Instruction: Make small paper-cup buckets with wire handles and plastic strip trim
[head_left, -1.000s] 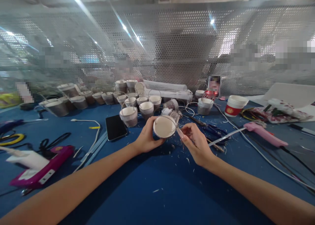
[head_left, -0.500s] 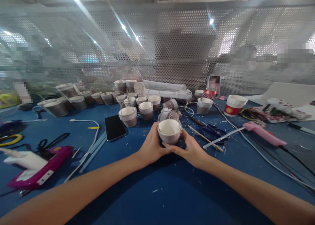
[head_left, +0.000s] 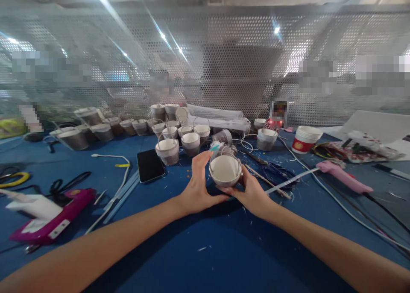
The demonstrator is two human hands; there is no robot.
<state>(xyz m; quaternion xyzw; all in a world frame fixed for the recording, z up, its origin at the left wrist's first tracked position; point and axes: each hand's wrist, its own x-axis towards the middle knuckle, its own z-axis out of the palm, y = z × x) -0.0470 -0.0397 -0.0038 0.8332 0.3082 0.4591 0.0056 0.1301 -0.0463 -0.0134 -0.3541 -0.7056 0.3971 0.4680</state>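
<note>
A small white-lined paper-cup bucket with a grey outside and a thin handle tilts its mouth toward me. My right hand grips it from the right, thumb under the near side. On the other side, my left hand has its fingers and thumb spread in a C shape around the bucket's left side. A gap shows between that palm and the wall; whether the fingertips touch is unclear. Just behind lies a similar bucket on its side.
Several similar buckets stand beyond my hands. A phone, clear glue sticks and a magenta power strip lie left. At right are a pink hot glue gun, stacked paper cups and cables.
My left fingers have opened away from the bucket's side. The bucket has shifted slightly right and tipped its mouth more toward me, still in my right hand.
</note>
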